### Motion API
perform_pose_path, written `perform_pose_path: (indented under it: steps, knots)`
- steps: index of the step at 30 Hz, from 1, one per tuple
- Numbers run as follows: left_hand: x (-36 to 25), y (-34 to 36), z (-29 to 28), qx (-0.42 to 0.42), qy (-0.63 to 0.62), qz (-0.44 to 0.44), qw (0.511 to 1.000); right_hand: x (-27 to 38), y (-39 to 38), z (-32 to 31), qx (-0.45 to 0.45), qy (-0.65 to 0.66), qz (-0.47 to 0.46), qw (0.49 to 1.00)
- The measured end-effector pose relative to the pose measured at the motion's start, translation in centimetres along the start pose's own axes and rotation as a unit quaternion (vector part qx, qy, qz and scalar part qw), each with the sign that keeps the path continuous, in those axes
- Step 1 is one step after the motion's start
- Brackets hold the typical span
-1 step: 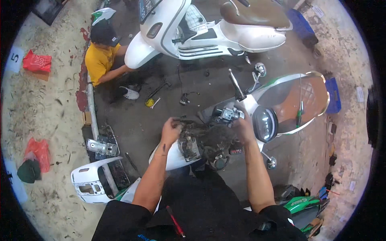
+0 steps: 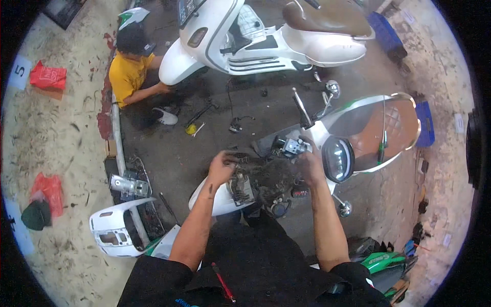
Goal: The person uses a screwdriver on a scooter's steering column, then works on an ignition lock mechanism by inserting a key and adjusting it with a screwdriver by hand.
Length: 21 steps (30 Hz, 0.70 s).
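My left hand (image 2: pixel 223 166) is curled over dark wiring and parts (image 2: pixel 240 187) on a white scooter body panel (image 2: pixel 207 199); whatever its fingers hold is too small to make out. My right hand (image 2: pixel 311 163) grips the right end of a silver metal bracket (image 2: pixel 292 146), just left of the white front of a scooter (image 2: pixel 317 135) with a brown quilted seat, round mirrors and an oval headlamp (image 2: pixel 337 158). Several dark components and cables (image 2: pixel 276 207) lie between and below my forearms.
A co-worker in yellow (image 2: pixel 123 79) crouches at a second white scooter (image 2: pixel 261 64). Tools (image 2: pixel 197 128) lie on the dark floor. A metal rail (image 2: pixel 116 140), loose white shell (image 2: pixel 110 235) and metal part (image 2: pixel 130 187) are left; blue crates (image 2: pixel 424 123) and green panels (image 2: pixel 381 261) are right.
My hands have shifted very slightly at the parts, the left one a little to the right. Otherwise the scene looks the same.
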State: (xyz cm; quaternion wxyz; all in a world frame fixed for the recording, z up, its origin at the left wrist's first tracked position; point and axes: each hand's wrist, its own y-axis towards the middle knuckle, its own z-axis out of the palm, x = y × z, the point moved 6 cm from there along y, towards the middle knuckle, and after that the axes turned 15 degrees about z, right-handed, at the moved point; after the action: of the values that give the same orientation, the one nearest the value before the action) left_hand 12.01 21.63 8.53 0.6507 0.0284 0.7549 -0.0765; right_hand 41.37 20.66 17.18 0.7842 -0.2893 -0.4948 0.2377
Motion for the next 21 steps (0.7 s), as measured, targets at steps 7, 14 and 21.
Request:
perform_pose_path:
  steps: [7, 14, 21]
  knots:
    - [-3.9, 1.2, 1.1, -0.031, 0.029, -0.055, 0.998, -3.2, 0.5, -2.2, -0.012, 0.155, 0.046, 0.987]
    - [-0.2, 4.0, 4.2, 0.246, -0.01, -0.053, 0.968, -3.6, 1.4, -1.6, -0.063, 0.11, 0.054, 0.991]
    - [1.5, 3.8, 2.1, 0.283, 0.007, -0.046, 0.958, -1.7, 1.1, -2.3, -0.252, -0.09, -0.044, 0.962]
